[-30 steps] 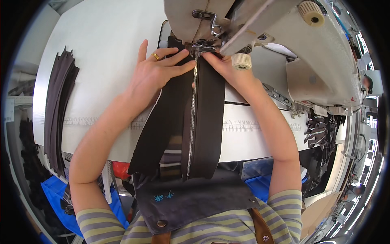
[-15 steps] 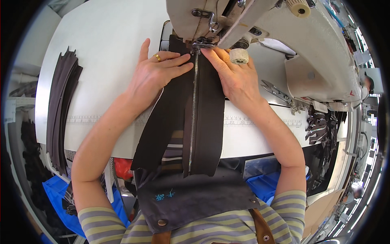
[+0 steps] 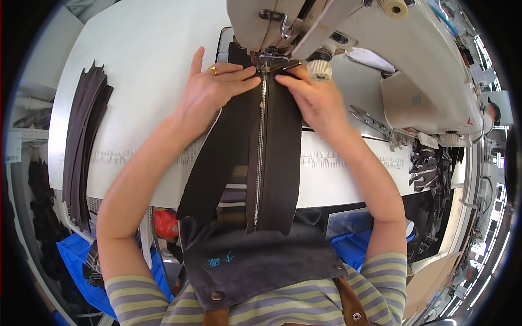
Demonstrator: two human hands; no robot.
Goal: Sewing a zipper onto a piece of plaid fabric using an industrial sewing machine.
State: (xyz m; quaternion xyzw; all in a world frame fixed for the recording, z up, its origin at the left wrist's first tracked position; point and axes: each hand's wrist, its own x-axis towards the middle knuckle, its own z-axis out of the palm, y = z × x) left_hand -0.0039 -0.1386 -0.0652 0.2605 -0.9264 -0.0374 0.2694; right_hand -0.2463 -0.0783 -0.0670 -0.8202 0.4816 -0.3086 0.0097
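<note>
A long dark brown fabric piece [image 3: 282, 163] with a metal zipper [image 3: 260, 146] down its length lies under the presser foot [image 3: 272, 58] of a sewing machine [image 3: 375, 49]. Its near end hangs over the table edge onto my apron. My left hand [image 3: 209, 92], a ring on one finger, lies on the fabric left of the zipper, fingers stretched out and tips close to the teeth. Right of the zipper, my right hand [image 3: 318, 100] rests its thumb on the fabric, apart from the forefinger. The machine's round knob partly covers its other fingers.
Dark fabric strips [image 3: 84, 141] are stacked at the table's left edge. Metal snips [image 3: 370, 120] lie right of my right wrist, near a heap of dark scraps [image 3: 429, 165]. A ruler scale [image 3: 114, 157] crosses the white table [image 3: 141, 70]. Blue bins [image 3: 87, 271] stand below.
The fabric and zipper have shifted slightly away from me, toward the machine. My right thumb has drawn back a little from the presser foot. My left hand stays on the fabric.
</note>
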